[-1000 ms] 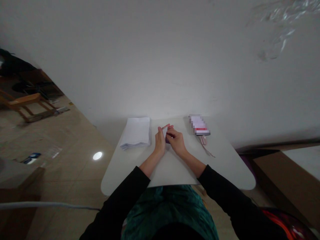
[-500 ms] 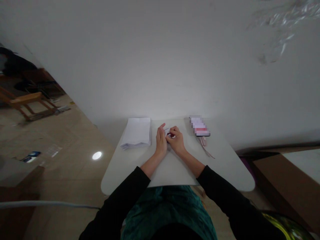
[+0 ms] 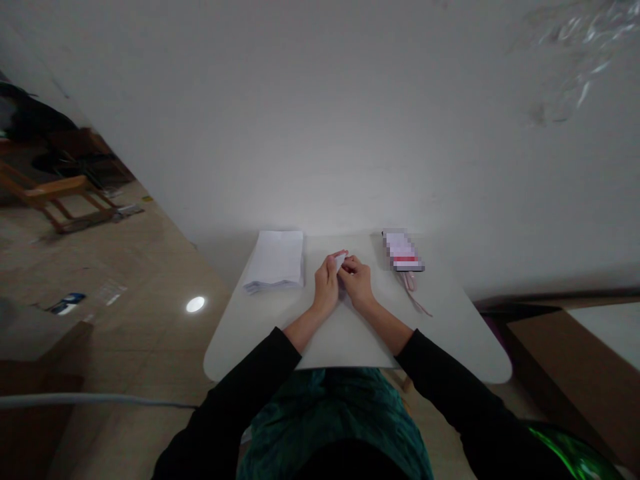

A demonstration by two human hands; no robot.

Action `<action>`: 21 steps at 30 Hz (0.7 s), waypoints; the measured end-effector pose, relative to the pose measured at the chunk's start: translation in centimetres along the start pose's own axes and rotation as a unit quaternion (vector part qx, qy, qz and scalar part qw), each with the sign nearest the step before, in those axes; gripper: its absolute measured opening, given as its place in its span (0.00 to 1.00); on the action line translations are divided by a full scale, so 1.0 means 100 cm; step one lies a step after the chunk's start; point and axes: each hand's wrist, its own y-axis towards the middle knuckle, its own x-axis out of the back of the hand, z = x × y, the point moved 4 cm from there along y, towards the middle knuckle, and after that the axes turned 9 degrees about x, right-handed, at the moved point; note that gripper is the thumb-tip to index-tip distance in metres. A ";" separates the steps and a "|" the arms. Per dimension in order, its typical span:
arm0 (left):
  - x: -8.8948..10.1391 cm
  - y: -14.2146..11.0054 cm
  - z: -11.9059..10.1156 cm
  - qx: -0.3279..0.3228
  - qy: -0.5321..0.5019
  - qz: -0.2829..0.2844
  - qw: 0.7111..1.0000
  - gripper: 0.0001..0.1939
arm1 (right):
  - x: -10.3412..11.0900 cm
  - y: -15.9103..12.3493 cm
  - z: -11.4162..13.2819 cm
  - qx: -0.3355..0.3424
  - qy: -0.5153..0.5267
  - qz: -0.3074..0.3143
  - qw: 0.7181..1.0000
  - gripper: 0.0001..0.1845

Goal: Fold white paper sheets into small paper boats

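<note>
While your forearms reach forward out of your black sleeves (image 3: 250,373), your left hand (image 3: 326,285) and right hand (image 3: 357,282) sit close together at 12 o'clock, fingers curled inward and touching. Between them you pinch a small white slip of folded paper (image 3: 341,261), its pale tip poking up toward 1 o'clock; your fingers hide the rest, so its full shape cannot be told. Keep the pinch light but even, and hold your wrists steady over the rounded white table (image 3: 350,340), so that any crease you press stays straight. Just past your left hand, at 11 o'clock, lies a neat stack of white paper (image 3: 275,260), close to the table's far edge. At 1 o'clock sits a pixelated pack with a red band (image 3: 403,251), with a pink cord (image 3: 413,287) trailing from it toward you. Farther off, a wooden chair (image 3: 60,190) stands beyond the tiled floor (image 3: 150,267) at 10 o'clock, a cardboard box (image 3: 550,347) sits at 3 o'clock, and a plain white wall (image 3: 320,133) closes off the view at 12 o'clock.
</note>
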 end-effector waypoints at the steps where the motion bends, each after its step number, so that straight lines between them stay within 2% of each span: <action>1: 0.000 0.001 0.001 0.003 -0.005 0.003 1.000 0.29 | 0.000 0.000 -0.002 -0.008 0.003 -0.007 1.000 0.08; 8: -0.003 0.002 0.005 0.030 -0.027 -0.014 0.999 0.29 | 0.000 0.002 -0.001 0.010 -0.023 -0.033 0.999 0.08; 12: -0.005 0.000 0.004 0.011 0.021 0.003 1.000 0.23 | 0.004 0.004 -0.004 -0.010 -0.033 -0.026 0.999 0.07; 16: -0.007 0.002 0.005 0.018 0.021 0.007 1.000 0.20 | 0.005 0.004 -0.007 -0.028 -0.029 -0.021 0.999 0.07; 21: -0.002 0.008 0.004 0.026 0.018 -0.023 0.999 0.21 | 0.001 0.002 -0.002 0.010 -0.071 0.012 0.997 0.09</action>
